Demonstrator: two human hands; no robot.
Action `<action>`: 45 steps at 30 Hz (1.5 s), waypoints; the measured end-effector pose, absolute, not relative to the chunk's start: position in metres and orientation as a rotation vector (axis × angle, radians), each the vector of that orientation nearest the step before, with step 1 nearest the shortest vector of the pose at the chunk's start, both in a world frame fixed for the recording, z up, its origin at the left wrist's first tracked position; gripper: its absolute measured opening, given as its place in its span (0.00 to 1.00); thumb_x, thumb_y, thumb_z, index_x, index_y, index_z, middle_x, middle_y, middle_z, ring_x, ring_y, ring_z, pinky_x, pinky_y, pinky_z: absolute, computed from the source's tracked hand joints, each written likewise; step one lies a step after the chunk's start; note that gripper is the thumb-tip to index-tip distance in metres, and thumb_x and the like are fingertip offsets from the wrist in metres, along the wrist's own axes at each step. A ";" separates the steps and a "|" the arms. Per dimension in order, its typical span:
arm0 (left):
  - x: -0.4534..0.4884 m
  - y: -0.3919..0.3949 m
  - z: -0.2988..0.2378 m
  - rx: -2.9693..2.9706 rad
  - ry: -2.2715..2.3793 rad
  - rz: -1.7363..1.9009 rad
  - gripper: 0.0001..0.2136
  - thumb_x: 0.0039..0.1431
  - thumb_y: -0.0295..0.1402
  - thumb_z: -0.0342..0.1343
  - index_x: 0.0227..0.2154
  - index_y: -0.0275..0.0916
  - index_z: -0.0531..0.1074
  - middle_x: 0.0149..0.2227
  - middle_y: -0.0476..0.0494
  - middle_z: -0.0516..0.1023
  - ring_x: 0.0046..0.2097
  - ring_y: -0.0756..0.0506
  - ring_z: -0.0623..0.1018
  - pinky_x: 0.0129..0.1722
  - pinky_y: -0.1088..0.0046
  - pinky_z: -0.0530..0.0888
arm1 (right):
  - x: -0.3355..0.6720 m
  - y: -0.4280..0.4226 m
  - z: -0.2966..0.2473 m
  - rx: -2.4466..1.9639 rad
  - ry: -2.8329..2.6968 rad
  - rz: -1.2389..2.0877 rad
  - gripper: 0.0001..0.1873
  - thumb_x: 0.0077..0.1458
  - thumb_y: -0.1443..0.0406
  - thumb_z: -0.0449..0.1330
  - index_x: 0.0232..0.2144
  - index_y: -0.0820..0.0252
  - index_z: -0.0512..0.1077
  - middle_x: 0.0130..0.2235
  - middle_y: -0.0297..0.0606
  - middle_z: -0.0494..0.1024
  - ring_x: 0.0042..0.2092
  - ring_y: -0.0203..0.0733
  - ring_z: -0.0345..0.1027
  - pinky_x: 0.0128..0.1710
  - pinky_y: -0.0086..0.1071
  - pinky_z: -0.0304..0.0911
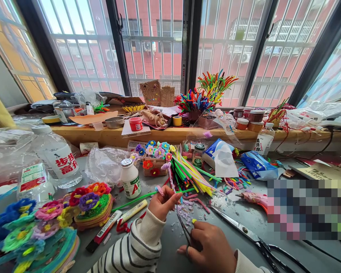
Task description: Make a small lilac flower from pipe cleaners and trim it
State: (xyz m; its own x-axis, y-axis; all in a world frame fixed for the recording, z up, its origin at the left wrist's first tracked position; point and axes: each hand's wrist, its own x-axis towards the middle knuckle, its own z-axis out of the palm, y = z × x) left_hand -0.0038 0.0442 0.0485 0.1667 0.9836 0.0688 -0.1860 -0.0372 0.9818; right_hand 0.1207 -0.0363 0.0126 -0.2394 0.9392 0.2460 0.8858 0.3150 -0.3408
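Note:
My left hand (163,203) pinches a lilac pipe cleaner (169,175) between thumb and fingers; its fuzzy upper end stands upright above them. My right hand (213,244) has its fingers in the handles of small scissors (183,226). The blades point up at the pipe cleaner just below the left fingertips; whether they touch it I cannot tell. Lilac fluff clippings (183,212) lie scattered on the grey table behind the scissors. Beyond the left hand is a bundle of green, yellow and pink pipe cleaners (191,172). A small basket of fuzzy flowers (153,167) stands behind.
Large scissors (243,228) lie open at right, near a glue gun (254,198). A white bottle (130,181) and a glue stick (134,211) are left of my hands. Colourful pipe-cleaner flowers (49,212) fill the left front. A cluttered wooden ledge (108,135) runs below the windows.

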 end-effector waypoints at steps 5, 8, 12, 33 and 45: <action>-0.005 0.047 0.046 1.182 0.928 1.240 0.15 0.31 0.38 0.60 0.13 0.36 0.59 0.08 0.56 0.65 0.12 0.57 0.60 0.14 0.82 0.57 | 0.121 -0.035 0.009 -1.621 -2.186 0.136 0.19 0.43 0.53 0.55 0.13 0.60 0.65 0.19 0.33 0.68 0.22 0.34 0.61 0.19 0.27 0.46; -0.005 0.049 0.045 1.184 0.949 1.266 0.15 0.32 0.38 0.60 0.13 0.36 0.60 0.10 0.54 0.67 0.12 0.58 0.59 0.13 0.82 0.56 | 0.121 -0.035 0.006 -1.627 -2.172 0.111 0.17 0.45 0.56 0.55 0.13 0.60 0.66 0.20 0.33 0.69 0.23 0.34 0.62 0.20 0.26 0.47; -0.005 0.050 0.045 1.173 0.959 1.286 0.15 0.31 0.38 0.60 0.13 0.36 0.60 0.10 0.54 0.67 0.12 0.58 0.59 0.12 0.82 0.55 | 0.122 -0.036 0.006 -1.637 -2.144 0.140 0.16 0.46 0.58 0.55 0.13 0.60 0.66 0.19 0.33 0.69 0.24 0.33 0.62 0.21 0.25 0.48; -0.004 0.041 0.050 1.237 0.899 1.187 0.15 0.31 0.38 0.61 0.13 0.36 0.59 0.10 0.56 0.63 0.14 0.57 0.61 0.15 0.81 0.57 | 0.120 -0.037 0.009 -1.540 -2.218 0.301 0.23 0.43 0.47 0.50 0.14 0.61 0.64 0.21 0.33 0.68 0.22 0.32 0.58 0.19 0.26 0.44; -0.004 0.042 0.051 1.214 0.911 1.194 0.15 0.30 0.37 0.61 0.13 0.36 0.60 0.10 0.55 0.64 0.14 0.56 0.62 0.15 0.82 0.58 | 0.120 -0.035 0.013 -1.589 -2.228 0.218 0.20 0.44 0.53 0.54 0.12 0.60 0.65 0.18 0.32 0.68 0.21 0.32 0.61 0.18 0.25 0.45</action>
